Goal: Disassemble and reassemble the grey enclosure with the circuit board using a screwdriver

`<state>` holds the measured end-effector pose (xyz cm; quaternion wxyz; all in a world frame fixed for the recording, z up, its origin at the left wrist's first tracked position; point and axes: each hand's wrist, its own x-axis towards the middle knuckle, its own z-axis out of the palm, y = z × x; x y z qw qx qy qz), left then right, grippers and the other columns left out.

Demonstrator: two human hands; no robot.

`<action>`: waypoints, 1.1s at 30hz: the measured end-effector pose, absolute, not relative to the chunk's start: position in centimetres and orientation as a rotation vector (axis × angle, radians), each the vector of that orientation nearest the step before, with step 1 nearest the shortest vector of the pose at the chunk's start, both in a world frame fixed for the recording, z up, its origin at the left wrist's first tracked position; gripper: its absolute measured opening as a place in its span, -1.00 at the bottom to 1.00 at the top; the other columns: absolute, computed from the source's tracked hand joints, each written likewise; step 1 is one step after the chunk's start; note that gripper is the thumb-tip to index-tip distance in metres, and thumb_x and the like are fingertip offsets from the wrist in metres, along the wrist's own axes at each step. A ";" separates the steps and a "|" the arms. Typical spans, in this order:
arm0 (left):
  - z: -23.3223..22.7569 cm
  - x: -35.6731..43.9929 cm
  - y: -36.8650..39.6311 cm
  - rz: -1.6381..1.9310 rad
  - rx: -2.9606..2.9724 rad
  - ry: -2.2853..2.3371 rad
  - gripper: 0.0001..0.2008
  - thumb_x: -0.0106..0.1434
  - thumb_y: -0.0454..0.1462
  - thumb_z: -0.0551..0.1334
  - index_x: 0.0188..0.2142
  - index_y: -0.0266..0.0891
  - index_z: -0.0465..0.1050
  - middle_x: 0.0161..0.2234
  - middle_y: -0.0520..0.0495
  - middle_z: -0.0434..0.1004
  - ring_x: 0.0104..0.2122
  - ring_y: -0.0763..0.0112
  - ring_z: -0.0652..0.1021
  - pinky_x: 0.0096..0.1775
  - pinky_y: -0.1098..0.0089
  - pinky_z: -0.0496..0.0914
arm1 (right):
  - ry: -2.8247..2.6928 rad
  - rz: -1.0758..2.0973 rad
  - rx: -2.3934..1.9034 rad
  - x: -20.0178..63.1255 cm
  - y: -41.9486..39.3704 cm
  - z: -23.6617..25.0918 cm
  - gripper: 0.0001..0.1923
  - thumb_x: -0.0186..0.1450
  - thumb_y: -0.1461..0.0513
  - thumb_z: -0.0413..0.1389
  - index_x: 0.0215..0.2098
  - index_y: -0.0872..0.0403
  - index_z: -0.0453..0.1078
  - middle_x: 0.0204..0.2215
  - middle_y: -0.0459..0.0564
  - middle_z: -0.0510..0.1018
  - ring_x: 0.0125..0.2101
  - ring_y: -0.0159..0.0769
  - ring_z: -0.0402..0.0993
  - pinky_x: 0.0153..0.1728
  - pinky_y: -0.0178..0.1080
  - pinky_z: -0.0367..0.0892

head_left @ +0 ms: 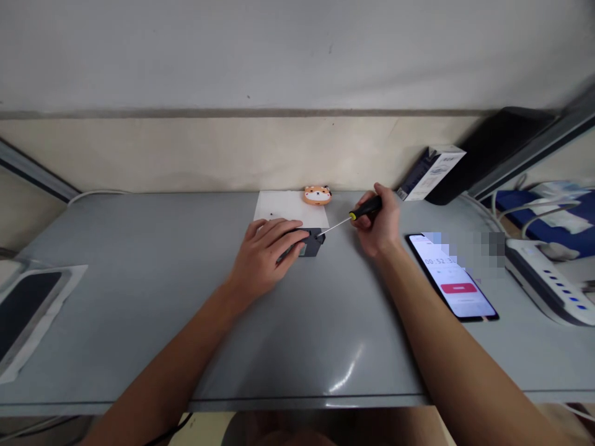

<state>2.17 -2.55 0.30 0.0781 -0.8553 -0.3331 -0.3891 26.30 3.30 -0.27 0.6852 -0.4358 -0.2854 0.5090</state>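
My left hand [269, 251] is closed over a small dark grey box-shaped device [315, 246], pressing it to the grey tabletop. Its fingers hide the left part of the device. A screwdriver [365, 209] with a black and yellow handle is gripped in my right hand [377, 226]. The thin metal shaft slants down to the left, and its tip meets the right end of the device, near the top. Just behind my left hand lies a white sheet of paper [281, 205] with a tiny dark speck on it, too small to name.
An orange and white animal-faced case [318, 195] sits at the paper's far edge. Right of my forearm lies a lit phone [453, 279], then a white power strip [548, 282]. A carton [432, 173] leans at the back right. At far left rests a dark flat device [30, 310].
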 end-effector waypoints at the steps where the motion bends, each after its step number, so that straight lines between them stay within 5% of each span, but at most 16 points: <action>1: 0.3 2.2 -2.6 -1.163 -2.547 -0.989 -0.82 0.50 -0.33 0.23 0.02 -0.10 0.56 0.02 -0.07 0.72 0.00 0.25 0.67 0.09 0.17 0.39 | -0.630 1.143 -0.973 26.3 3.3 -0.3 -0.51 0.27 -0.11 0.20 -0.61 0.02 0.27 -0.71 -0.21 0.25 -0.76 -0.56 -0.05 -0.74 -0.34 -0.07; 28: 0.3 2.6 -2.6 -1.002 -2.529 -0.882 -0.75 0.49 -0.39 0.22 0.05 -0.07 0.56 0.02 -0.05 0.72 -0.01 0.26 0.66 0.09 0.18 0.35 | -0.624 1.119 -0.961 26.2 3.2 0.2 -0.49 0.30 -0.10 0.19 -0.62 0.02 0.25 -0.70 -0.20 0.26 -0.77 -0.57 -0.05 -0.74 -0.32 -0.08; 33: 0.4 2.7 -2.5 -0.975 -2.484 -0.820 -0.75 0.48 -0.42 0.20 -0.01 -0.09 0.59 -0.02 -0.04 0.72 -0.06 0.30 0.66 0.05 0.22 0.36 | -0.626 1.102 -1.016 24.7 2.9 0.0 -0.50 0.28 -0.19 0.20 -0.51 0.01 0.35 -0.69 -0.20 0.27 -0.72 -0.51 0.09 -0.71 -0.34 -0.04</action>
